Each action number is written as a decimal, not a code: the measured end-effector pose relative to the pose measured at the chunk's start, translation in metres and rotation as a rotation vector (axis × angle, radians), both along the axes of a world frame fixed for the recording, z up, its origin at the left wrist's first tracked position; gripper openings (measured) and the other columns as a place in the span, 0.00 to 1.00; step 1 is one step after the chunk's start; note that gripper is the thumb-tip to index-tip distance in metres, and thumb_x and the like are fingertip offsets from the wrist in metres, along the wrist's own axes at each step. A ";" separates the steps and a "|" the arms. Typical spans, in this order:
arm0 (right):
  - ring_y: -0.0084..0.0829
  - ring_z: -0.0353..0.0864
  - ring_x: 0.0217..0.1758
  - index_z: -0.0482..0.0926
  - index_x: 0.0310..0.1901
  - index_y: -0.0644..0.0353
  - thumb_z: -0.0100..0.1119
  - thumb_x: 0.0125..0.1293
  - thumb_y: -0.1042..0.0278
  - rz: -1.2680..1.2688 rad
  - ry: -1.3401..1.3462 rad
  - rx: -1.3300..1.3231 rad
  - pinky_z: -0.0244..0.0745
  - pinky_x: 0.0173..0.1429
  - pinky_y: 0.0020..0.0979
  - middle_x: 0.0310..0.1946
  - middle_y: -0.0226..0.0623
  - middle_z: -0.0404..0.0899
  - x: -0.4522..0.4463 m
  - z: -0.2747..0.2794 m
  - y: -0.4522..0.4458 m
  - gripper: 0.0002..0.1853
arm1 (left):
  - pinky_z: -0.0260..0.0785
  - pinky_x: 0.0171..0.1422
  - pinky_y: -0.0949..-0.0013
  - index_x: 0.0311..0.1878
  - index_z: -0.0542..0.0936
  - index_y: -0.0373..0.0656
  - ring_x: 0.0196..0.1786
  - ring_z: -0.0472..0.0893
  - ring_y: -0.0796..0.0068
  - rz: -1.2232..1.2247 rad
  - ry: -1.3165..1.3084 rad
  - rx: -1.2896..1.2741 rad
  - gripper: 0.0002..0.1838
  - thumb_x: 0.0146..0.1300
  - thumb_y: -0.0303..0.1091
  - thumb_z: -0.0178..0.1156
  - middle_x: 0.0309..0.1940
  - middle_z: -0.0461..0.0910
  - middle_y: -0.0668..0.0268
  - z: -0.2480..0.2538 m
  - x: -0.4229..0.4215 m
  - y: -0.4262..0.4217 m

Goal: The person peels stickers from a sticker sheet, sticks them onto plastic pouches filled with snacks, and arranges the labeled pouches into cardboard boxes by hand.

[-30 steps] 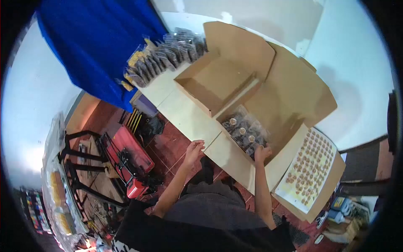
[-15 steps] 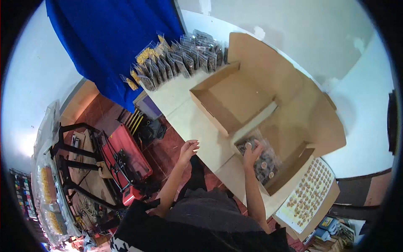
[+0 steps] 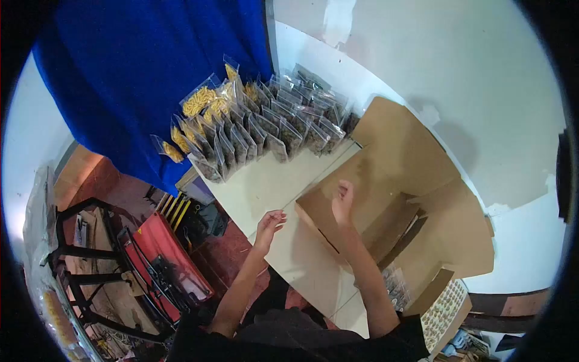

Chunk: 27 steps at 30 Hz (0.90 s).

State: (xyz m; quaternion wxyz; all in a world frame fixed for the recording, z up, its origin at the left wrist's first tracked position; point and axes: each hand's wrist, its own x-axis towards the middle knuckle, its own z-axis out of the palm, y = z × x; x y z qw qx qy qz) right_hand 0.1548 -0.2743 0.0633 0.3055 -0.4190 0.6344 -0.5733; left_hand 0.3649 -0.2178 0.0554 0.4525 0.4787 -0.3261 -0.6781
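My left hand [image 3: 270, 228] is raised in front of the table's front edge, fingers loosely bent and apart, with nothing visible in it. Over the near cardboard box compartment [image 3: 325, 228] hovers my right hand [image 3: 343, 200], its fingers loosely curled and no object showing between them. Clear bags with dark contents [image 3: 395, 288] lie in the nearer compartment, partly hidden by my right forearm. Beyond both hands, several clear bags of dark pieces [image 3: 274, 145] stand in rows, beside bags of yellow pieces [image 3: 200, 101].
The box's tall cardboard lids [image 3: 440, 208] lean against the wall. A sheet with rows of small round tan pieces [image 3: 443, 317] lies at the right. A blue curtain [image 3: 151, 78] hangs at the left, above a red machine [image 3: 166, 259] and a black frame [image 3: 90, 250].
My right hand has left the bags in the nearer compartment and moved up over the other one. My left hand has barely moved. The view has shifted toward the rows of standing bags.
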 end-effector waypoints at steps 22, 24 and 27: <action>0.19 0.71 0.30 0.75 0.36 0.61 0.55 0.54 0.70 -0.140 0.289 0.131 0.65 0.36 0.20 0.26 0.28 0.73 -0.010 -0.019 -0.152 0.08 | 0.62 0.48 0.71 0.45 0.71 0.43 0.43 0.72 0.76 0.022 -0.061 0.056 0.13 0.59 0.38 0.47 0.38 0.74 0.65 -0.032 0.032 -0.034; 0.18 0.71 0.30 0.74 0.35 0.61 0.53 0.55 0.70 -0.084 0.170 -0.029 0.65 0.36 0.19 0.27 0.27 0.73 -0.018 -0.018 -0.141 0.07 | 0.62 0.48 0.71 0.45 0.71 0.43 0.42 0.73 0.76 -0.004 -0.055 0.045 0.13 0.59 0.38 0.47 0.38 0.75 0.65 -0.028 0.029 -0.029; 0.17 0.70 0.30 0.73 0.34 0.62 0.50 0.58 0.68 -0.007 0.005 -0.176 0.65 0.36 0.18 0.28 0.28 0.74 -0.036 -0.005 -0.115 0.07 | 0.62 0.48 0.71 0.44 0.71 0.43 0.43 0.72 0.76 -0.046 -0.057 0.024 0.13 0.59 0.38 0.48 0.38 0.74 0.66 -0.019 0.015 -0.024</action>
